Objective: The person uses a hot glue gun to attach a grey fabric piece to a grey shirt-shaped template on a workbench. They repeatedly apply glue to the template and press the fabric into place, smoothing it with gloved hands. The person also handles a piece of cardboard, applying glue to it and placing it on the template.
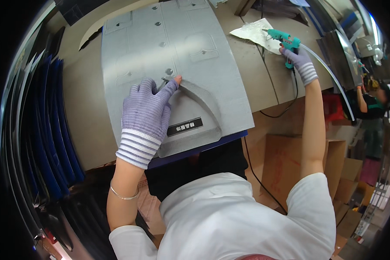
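Observation:
A grey panel (138, 56) made like the front of a jacket, with round buttons down its middle and pocket outlines, lies on the table in front of me. At its near end a raised grey collar (210, 106) curves around a dark label (184, 126). My left hand (145, 106), in a striped knit glove, is closed at the collar's left side, its bare thumb tip at the collar's point; its other fingertips are partly hidden. Off to the right, my gloved right hand (297, 58) grips a teal glue gun (286, 40), whose nozzle is over a crumpled white sheet (255, 31).
A long pale glue stick (329, 71) trails from the gun's rear, and a black cord (296, 89) hangs from its handle. Several blue and black panels (52, 125) stand at the left. Cardboard boxes (286, 167) sit below right; another person (372, 104) is farther right.

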Available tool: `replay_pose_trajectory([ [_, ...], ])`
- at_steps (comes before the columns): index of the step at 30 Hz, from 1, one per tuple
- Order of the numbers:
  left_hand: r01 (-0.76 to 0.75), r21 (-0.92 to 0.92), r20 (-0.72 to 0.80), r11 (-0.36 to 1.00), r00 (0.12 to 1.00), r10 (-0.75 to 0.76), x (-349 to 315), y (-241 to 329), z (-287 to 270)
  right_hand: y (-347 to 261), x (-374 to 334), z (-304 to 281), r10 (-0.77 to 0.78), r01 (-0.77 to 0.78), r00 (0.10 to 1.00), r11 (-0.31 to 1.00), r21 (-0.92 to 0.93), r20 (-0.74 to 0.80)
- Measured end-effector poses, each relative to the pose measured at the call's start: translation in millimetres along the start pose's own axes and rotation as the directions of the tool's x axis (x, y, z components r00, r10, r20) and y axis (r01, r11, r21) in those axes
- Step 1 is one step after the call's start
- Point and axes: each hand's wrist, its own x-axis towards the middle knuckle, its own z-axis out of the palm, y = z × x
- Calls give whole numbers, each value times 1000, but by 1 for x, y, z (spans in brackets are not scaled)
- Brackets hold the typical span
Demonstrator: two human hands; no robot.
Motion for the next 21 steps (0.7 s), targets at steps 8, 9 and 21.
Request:
replay_pose_trajectory([
  [8,66,-344,-334,937,924,-188,-37,-9,-4,-81,-42,-2,-523,522,852,849,80,-4],
  [9,77,-341,-368,937,906,-209,-44,-12,-2,-104,-60,9,-518,496,849,849,180,104],
  [21,108,-585,-478,804,754,-450,-74,-16,13,-205,-141,155,-654,706,403,667,238,641],
])
